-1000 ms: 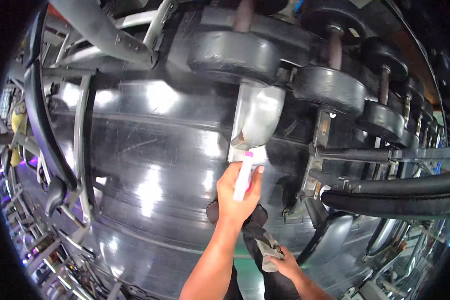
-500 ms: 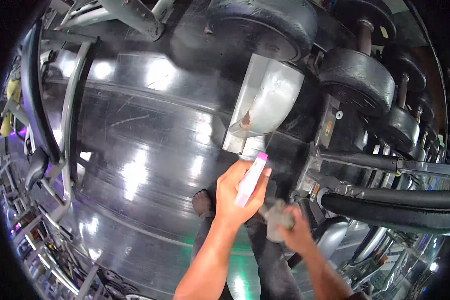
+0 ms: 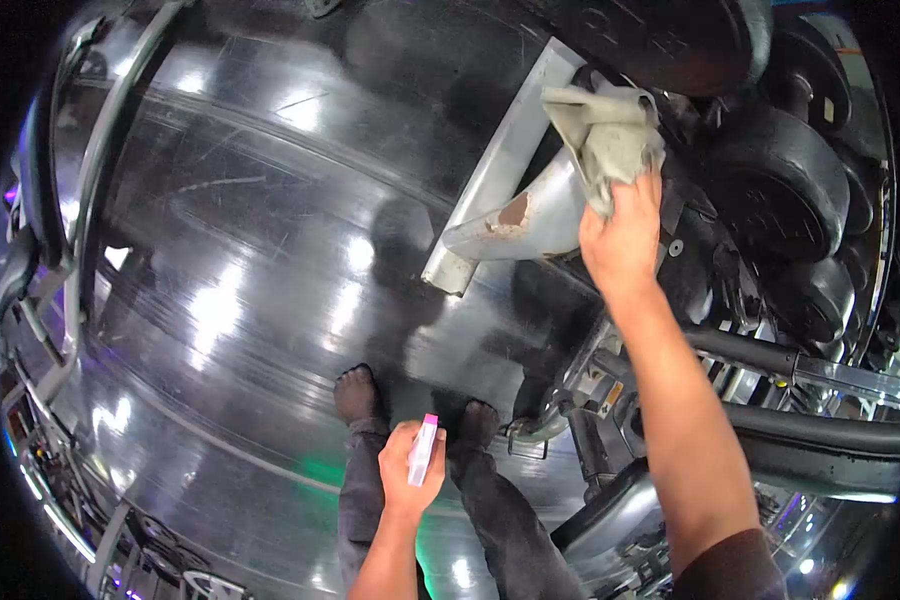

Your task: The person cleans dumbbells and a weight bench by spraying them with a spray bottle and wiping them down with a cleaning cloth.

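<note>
My right hand [image 3: 625, 235] grips a pale grey-beige cloth [image 3: 610, 135] and presses it onto the upper part of a curved silver metal leg [image 3: 555, 215]. Rusty, chipped paint shows on that leg, which joins a straight silver floor bar [image 3: 505, 165]. Lower down, near my legs, my left hand [image 3: 398, 478] is closed round what looks like a spray bottle [image 3: 423, 452], seen from above with a white head and a pink nozzle. The bottle's body is hidden under the hand.
Large black dumbbells [image 3: 780, 180] stand on a rack at the right, close to my right hand. Padded machine arms [image 3: 810, 440] reach in below them. A grey machine frame [image 3: 110, 170] stands at the left. My feet [image 3: 358, 395] are on the shiny black floor.
My right hand has carried the cloth from beside my legs up and forward to the silver leg. My left hand with the spray bottle has drawn back toward me. The view has shifted.
</note>
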Motion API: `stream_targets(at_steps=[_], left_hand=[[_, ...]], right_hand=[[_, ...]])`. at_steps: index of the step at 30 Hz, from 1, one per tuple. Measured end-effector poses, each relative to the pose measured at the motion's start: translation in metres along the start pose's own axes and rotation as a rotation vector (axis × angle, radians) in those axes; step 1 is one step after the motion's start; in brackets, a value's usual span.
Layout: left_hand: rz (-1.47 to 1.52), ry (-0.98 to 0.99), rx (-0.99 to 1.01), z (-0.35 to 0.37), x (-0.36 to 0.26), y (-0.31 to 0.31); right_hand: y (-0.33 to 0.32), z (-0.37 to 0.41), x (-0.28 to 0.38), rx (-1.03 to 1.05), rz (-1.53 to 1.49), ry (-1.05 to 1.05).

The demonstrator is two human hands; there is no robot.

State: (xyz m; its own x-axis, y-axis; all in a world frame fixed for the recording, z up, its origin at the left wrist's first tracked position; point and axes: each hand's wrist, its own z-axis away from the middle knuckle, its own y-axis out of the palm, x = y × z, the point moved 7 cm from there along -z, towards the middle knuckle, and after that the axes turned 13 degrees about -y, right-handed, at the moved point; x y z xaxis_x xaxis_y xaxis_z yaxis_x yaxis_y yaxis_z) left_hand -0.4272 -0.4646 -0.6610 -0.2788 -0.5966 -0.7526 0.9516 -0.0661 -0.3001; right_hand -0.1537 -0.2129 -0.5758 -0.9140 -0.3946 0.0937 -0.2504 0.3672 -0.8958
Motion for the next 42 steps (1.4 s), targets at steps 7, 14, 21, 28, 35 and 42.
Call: stream_targets(at_steps=[7,14,21,28,35,42], left_hand=[[0.008,0.166,-0.024,-0.006,-0.020,0.018],[0.020,0.123,-0.089,-0.003,-0.018,0.014],[0.080,0.202,-0.232,-0.007,-0.034,0.000],[0.084,0.204,-0.246,-0.012,-0.023,0.000],[0.094,0.141,-0.214,-0.020,-0.028,0.013],[0.055,0.108,-0.204,-0.029,-0.026,0.019]], right_hand=[[0.005,0.026,0.043,0.395,0.042,-0.196],[-0.031,-0.037,-0.019,0.196,0.135,-0.020],[0.026,0.046,0.041,0.606,0.329,-0.117],[-0.014,0.033,0.034,0.406,-0.048,-0.218],[0.000,-0.055,0.028,0.521,0.286,0.012],[0.012,0.015,0.039,0.253,0.338,-0.270]])
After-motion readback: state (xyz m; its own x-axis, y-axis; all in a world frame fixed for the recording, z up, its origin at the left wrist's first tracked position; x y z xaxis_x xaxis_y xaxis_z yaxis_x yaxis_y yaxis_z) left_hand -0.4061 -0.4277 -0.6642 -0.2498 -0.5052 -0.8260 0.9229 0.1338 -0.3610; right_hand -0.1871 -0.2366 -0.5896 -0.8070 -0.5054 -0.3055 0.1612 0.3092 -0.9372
